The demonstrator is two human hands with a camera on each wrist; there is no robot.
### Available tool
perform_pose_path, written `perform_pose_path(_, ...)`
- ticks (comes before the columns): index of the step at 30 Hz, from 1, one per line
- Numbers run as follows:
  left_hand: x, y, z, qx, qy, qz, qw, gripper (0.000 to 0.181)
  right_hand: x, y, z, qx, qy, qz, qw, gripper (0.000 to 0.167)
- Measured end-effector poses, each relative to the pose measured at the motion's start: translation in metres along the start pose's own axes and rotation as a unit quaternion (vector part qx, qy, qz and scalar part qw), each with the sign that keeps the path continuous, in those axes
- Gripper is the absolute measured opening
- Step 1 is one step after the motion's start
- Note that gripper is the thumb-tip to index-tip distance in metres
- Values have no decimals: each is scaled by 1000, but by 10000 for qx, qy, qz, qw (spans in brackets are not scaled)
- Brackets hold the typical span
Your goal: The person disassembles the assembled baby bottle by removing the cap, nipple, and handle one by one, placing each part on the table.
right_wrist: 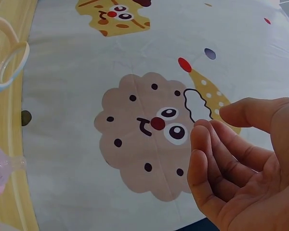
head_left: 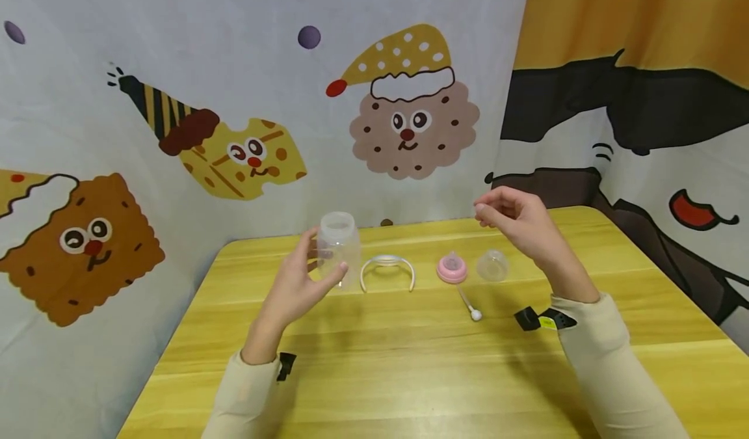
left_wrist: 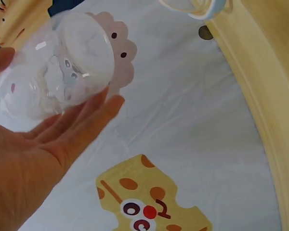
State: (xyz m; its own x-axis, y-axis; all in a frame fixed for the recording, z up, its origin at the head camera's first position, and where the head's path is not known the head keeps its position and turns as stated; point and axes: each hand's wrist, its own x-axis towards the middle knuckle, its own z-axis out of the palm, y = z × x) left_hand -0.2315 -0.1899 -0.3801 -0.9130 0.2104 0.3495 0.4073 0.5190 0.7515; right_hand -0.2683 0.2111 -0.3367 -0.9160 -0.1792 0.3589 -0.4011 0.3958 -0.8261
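My left hand holds a clear baby bottle, upright and without a top, at the table's left side. The left wrist view shows the thumb and fingers around the bottle. My right hand is raised over the far right part of the table with its fingers loosely bent. Nothing is between that thumb and those fingers in the right wrist view. Nearest below it lies a clear dome-shaped cap. Left of the cap sits a pink collar with a clear nipple.
A white bottle handle lies right of the bottle. A thin straw with a white weighted end reaches toward me from the pink collar. The wood-grain table ends at a printed cloth behind.
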Motion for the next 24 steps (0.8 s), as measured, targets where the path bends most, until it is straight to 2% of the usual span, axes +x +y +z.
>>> perform_pose_path(6,2,-10,1,108,162,-330,9993,79,-1,2,-3,78,6,19,10000,21)
perform_pose_path(14,5,-20,-2,255,147,-462,9985,81,0,1,-8,160,133,-66,9998,20)
perform_pose_path(24,8,-35,-2,490,92,-711,9962,83,-1,-1,-13,305,216,110,9992,21)
